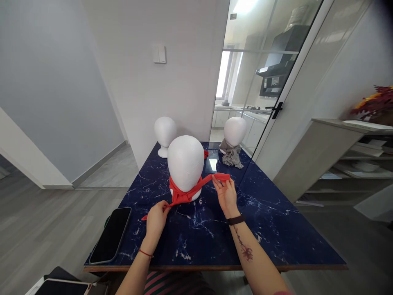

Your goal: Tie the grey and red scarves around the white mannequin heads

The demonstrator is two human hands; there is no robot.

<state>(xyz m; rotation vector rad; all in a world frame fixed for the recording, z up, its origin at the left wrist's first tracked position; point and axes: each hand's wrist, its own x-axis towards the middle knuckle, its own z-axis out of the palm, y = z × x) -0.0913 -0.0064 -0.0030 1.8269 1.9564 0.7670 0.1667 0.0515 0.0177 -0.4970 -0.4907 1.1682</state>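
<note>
A white foam mannequin head (186,162) stands upright near the middle of the table. Around its neck goes a red scarf (182,197), crossed or knotted at the front. My left hand (156,219) pinches one end of the scarf, low and to the left of the neck. The other end is stretched up to the right, where my right hand (225,192) has it between thumb and fingers. Both ends look pulled out to the sides. The far side of the neck is hidden behind the foam head.
Behind stand a bare white foam head (165,133) and another foam head (235,131) with a grey scarf (232,156). A dark-screened phone or tablet (111,235) lies at the left edge of the blue marbled table (208,241). A shelf unit (334,164) stands at right.
</note>
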